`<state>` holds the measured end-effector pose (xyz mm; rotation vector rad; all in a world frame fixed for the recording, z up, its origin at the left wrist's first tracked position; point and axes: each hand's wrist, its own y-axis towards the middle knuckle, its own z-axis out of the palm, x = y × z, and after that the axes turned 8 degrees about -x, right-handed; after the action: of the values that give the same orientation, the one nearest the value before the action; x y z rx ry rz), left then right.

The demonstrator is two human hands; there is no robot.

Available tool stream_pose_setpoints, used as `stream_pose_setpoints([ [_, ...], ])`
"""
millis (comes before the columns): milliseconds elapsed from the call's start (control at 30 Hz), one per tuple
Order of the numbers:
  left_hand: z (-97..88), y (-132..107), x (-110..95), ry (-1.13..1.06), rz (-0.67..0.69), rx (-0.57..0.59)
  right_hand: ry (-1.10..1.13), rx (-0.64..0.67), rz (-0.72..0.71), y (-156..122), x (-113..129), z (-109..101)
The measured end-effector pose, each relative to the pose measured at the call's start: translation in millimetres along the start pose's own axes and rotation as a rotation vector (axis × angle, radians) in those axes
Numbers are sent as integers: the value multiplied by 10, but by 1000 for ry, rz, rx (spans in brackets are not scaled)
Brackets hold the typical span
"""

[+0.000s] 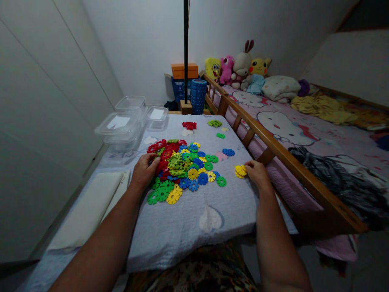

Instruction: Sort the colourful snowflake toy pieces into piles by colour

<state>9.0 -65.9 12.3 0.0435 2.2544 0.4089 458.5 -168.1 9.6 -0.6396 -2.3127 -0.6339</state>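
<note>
1. I see the yellow pieces [240,171] bunched near the cloth-covered table's [237,211] right edge; my right hand [249,166] pinches them at their side.
2. My left hand [153,160] curls at the left of the mixed pile [179,162]; I can't tell whether it grips anything.
3. Farther back sit a red cluster [189,125] and a light-green cluster [214,123], apart.
4. Clear containers [127,132] at back left bear white labels [118,122], unreadable from here.
5. Beyond, a blue box [178,90] carries pale lettering I can't make out, under an orange box [184,70].
</note>
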Motion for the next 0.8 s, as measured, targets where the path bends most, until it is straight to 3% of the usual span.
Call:
stream_pose_setpoints([
  [133,13,4,27,7,14,-13,-29,-50,-42,5,96,-32],
  [233,17,-1,23,16,24,-23,1,-43,-112,-53,297,-67],
  [333,19,-9,8,22,38,-40,58,173,-275,-206,582,-41],
  [400,22,-10,6,23,45,-55,62,348,-369,-341,765,40],
  [467,23,-9,12,24,50,-65,22,443,-437,-475,906,161],
  [633,14,-10,19,24,60,-87,-121,421,-539,-690,1057,428],
  [800,5,-16,6,30,59,-69,-88,399,-513,-703,1071,459],
])
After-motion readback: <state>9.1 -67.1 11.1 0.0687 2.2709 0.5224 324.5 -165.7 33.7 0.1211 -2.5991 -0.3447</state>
